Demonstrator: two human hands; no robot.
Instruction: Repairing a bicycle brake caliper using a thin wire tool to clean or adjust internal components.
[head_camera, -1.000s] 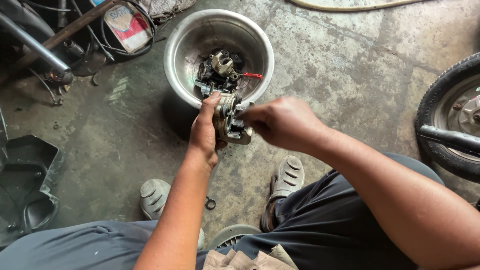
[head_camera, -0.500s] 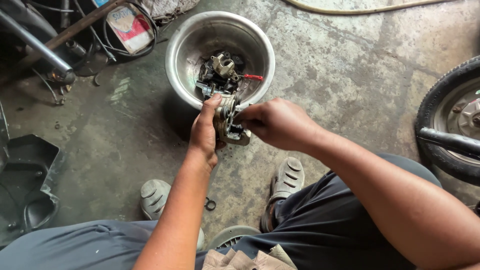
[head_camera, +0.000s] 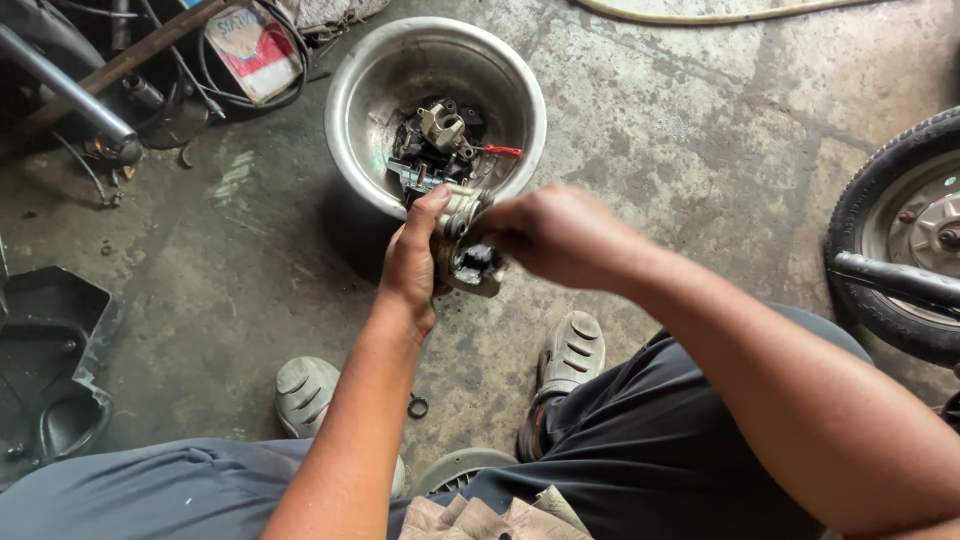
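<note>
View from above, looking down at a person crouched on a stained concrete floor (head_camera: 700, 110). Both bare hands meet near the middle of the scene around a grimy metal brake caliper (head_camera: 465, 245), held in the air just on the near side of a steel bowl. The left hand (head_camera: 412, 262) wraps the caliper from the left, thumb pointing up along its side and its grip closed firmly on the part. The right hand (head_camera: 560, 235) comes in from the right, its fingers curled tight onto the caliper's upper right edge; the fingertips are slightly blurred.

The round steel bowl (head_camera: 350, 120) sits on the floor farther away, and holds dark, oily metal parts (head_camera: 435, 150) along with a small tool with a red handle (head_camera: 500, 151).

Below the hands are two pale rubber clogs, the left one (head_camera: 305, 392) and the right one (head_camera: 572, 350), and dark trousers (head_camera: 690, 440). A small black ring (head_camera: 417, 406) lies on the floor between the clogs.

At the right edge is a motorcycle wheel with a black tyre (head_camera: 880, 250). At the left edge lies a black plastic panel (head_camera: 50, 360). In the far left corner are metal tubes (head_camera: 70, 90), cables and a red and white packet (head_camera: 250, 45). A pale hose (head_camera: 700, 15) runs along the far edge.
</note>
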